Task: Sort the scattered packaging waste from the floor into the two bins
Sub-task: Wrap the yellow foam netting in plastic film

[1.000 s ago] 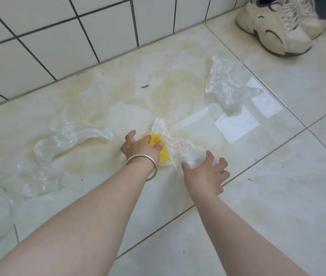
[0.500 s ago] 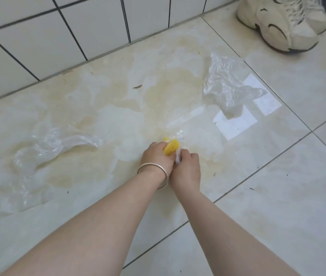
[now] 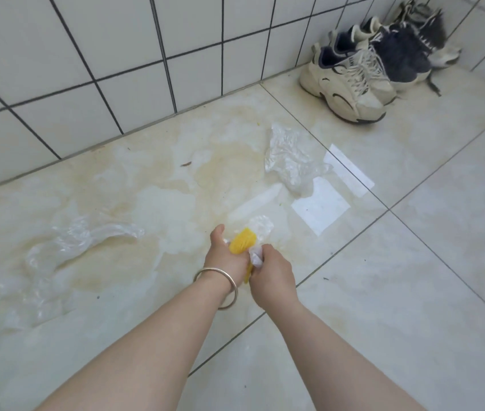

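Yellow netting [image 3: 242,244], clear film [image 3: 257,256], between hands [image 3: 248,264]

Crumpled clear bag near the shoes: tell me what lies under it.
The crumpled clear bag overlaps a corner of the white paper sheet on the floor tile. Anything else beneath is hidden.

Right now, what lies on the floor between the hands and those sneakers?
In the head view, a crumpled clear plastic bag and two white paper pieces lie between the hands and sneakers.
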`<state>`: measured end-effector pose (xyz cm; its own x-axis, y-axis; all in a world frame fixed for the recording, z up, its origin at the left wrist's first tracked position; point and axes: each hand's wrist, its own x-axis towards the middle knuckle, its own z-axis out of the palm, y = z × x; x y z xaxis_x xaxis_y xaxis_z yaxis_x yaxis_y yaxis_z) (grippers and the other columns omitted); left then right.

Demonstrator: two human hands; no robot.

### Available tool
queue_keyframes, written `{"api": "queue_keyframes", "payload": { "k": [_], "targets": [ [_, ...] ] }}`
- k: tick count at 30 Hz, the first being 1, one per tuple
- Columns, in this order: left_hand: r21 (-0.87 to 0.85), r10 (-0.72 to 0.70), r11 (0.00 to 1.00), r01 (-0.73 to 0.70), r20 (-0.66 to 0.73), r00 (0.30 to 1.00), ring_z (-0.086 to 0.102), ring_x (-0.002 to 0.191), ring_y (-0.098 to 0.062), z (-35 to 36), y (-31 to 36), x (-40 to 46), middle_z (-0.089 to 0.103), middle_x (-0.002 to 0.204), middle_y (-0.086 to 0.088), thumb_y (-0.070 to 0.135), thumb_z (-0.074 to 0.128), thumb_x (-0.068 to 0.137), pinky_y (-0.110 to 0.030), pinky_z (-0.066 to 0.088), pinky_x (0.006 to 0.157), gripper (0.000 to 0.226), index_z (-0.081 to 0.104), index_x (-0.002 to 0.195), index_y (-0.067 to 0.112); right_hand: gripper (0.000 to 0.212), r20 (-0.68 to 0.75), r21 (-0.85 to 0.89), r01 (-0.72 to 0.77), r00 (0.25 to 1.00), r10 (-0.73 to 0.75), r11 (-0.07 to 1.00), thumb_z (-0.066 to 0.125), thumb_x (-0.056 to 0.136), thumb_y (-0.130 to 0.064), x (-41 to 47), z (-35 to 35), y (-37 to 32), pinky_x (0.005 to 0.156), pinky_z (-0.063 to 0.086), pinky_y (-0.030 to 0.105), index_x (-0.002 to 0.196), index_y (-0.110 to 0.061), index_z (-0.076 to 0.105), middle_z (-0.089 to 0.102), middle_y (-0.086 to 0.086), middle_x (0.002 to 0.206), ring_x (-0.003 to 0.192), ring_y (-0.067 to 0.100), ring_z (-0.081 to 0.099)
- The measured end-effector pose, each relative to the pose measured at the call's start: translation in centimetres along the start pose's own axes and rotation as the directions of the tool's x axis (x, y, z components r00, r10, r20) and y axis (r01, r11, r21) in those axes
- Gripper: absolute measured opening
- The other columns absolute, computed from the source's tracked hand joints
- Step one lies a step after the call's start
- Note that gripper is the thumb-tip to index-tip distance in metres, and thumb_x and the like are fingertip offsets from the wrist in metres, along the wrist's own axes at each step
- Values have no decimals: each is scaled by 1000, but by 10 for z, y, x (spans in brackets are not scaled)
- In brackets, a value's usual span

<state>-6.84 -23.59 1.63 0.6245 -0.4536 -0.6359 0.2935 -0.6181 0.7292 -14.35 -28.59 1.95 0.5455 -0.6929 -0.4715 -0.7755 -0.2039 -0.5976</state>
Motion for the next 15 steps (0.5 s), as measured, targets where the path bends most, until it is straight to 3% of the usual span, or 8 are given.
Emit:
{"api": "queue_keyframes", "payload": {
  "k": [1, 3, 5, 9, 12, 15],
  "targets": [
    [8, 8, 1000, -8, 12, 1000, 60, 103, -24, -4, 3, -8, 55, 114, 3, 25, 64, 80, -36, 50, 93, 62, 38, 135, 24, 4, -14, 13, 8, 1000, -8, 1000, 41, 92, -12, -7, -5, -6, 65, 35, 27, 94, -13, 45, 57, 6, 94, 81, 24, 49],
    [25, 40, 999, -40, 10, 999, 59, 84, -23, -14, 11, -25, 63, 97, -1, 28, 63, 81, -31, 50, 75, 29, 57, 108, 23, 14, -34, 40, 27, 999, -25, 999, 41, 93, -14, -19, -12, -20, 66, 40, 29, 105, -13, 47, 58, 3, 95, 85, 26, 54],
    [2, 72, 997, -72, -22, 997, 56, 78, -22, -26, 18, -42, 63, 88, -1, 23, 58, 86, -28, 44, 67, 12, 57, 97, 26, 24, -44, 58, 60, 997, -57, 997, 43, 92, -13, -31, -19, -35, 66, 45, 31, 116, -16, 46, 62, 5, 101, 89, 27, 60],
    [-20, 80, 997, -81, -63, 995, 56, 76, -22, -45, 31, -76, 63, 87, -1, 18, 50, 87, -27, 43, 64, 19, 55, 101, 31, 30, -12, 64, 144, 990, -143, 988, 44, 90, -11, -55, -30, -62, 59, 43, 30, 119, -17, 47, 61, 5, 93, 83, 27, 60],
    [-57, 75, 995, -78, -56, 996, 52, 64, -19, -60, 35, -101, 59, 77, 0, 16, 49, 85, -25, 40, 55, 19, 55, 92, 33, 37, 0, 61, 178, 984, -178, 982, 42, 87, -9, -75, -33, -78, 60, 45, 32, 122, -20, 45, 63, 8, 97, 86, 30, 62],
    [-126, 55, 990, -61, -56, 997, 49, 61, -18, -77, 36, -119, 55, 72, 0, 9, 45, 84, -24, 40, 55, 26, 55, 94, 31, 40, 18, 33, 241, 970, -242, 970, 39, 86, -7, -96, -28, -95, 62, 40, 31, 123, -20, 45, 63, 10, 101, 86, 28, 59]
  ]
}}
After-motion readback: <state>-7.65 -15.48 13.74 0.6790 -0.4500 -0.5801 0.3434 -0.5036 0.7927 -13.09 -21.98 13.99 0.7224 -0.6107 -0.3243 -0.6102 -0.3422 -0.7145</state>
